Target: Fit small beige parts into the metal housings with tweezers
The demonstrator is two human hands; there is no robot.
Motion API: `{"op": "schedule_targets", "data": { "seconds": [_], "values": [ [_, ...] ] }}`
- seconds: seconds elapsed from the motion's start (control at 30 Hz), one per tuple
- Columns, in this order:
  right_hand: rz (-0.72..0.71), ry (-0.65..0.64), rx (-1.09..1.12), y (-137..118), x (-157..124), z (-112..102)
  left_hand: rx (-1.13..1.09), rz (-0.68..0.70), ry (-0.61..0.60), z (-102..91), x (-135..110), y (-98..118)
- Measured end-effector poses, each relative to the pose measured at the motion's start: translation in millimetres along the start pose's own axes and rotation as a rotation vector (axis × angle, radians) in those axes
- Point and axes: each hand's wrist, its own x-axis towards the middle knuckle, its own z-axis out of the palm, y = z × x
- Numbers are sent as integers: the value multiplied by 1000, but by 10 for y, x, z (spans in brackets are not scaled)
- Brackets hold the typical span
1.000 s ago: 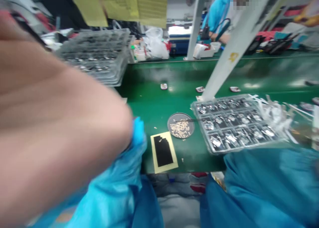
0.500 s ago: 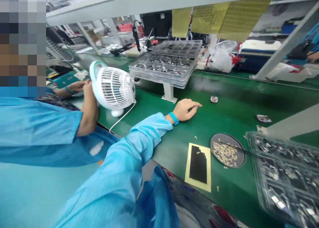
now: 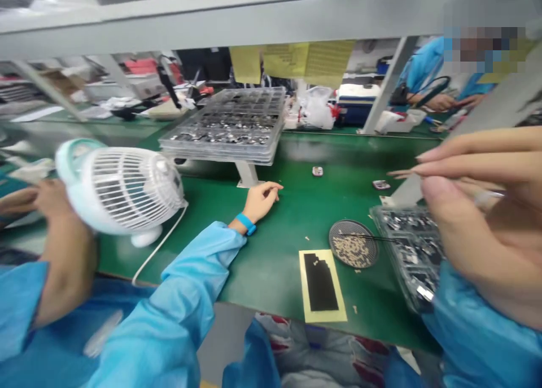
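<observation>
My left hand (image 3: 260,201), with a blue wristband (image 3: 246,223), rests on the green bench (image 3: 271,264) below the post of the raised tray stack. Its fingers are loosely bent, the index reaching forward, and it holds nothing. Close to the camera at right is my right hand (image 3: 486,207), raised, thumb and fingers pressed together; whatever is between them cannot be made out. Beyond it, a round dark dish (image 3: 369,257) holds many small beige pieces, with thin dark tweezers (image 3: 381,239) across its rim. A yellow-edged black sheet (image 3: 319,283) lies left of the dish.
A white fan (image 3: 127,190) stands at left beside a co-worker's arm (image 3: 70,247). Clear compartment trays (image 3: 224,128) sit raised at the back. Another parts tray (image 3: 409,247) is at right. Two small items (image 3: 317,171) lie behind the dish. A person works across the bench.
The view has swung to the right, and my right hand has come into sight, raised near the camera. My left hand stays on the bench, its fingers more bent than before.
</observation>
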Motion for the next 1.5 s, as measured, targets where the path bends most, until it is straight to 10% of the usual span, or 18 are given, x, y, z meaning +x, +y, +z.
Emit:
{"op": "schedule_targets", "data": {
  "seconds": [0.2,0.4,0.7,0.93,1.3,1.5],
  "values": [
    [10,-66,-57,-188,-99,-43,86,25,-343,352,32,96],
    [25,-488,-14,409,-564,313,246,30,-200,777,614,35],
    [273,-615,111,1064,-1159,796,442,-53,-166,1207,1239,-71],
    [161,-610,152,1164,-1258,750,433,-33,-132,1138,1074,79],
    [147,-695,97,1369,-1437,864,352,198,-242,757,55,261],
    [183,-701,103,1390,-1444,860,166,147,105,380,1,195]
  ]
}}
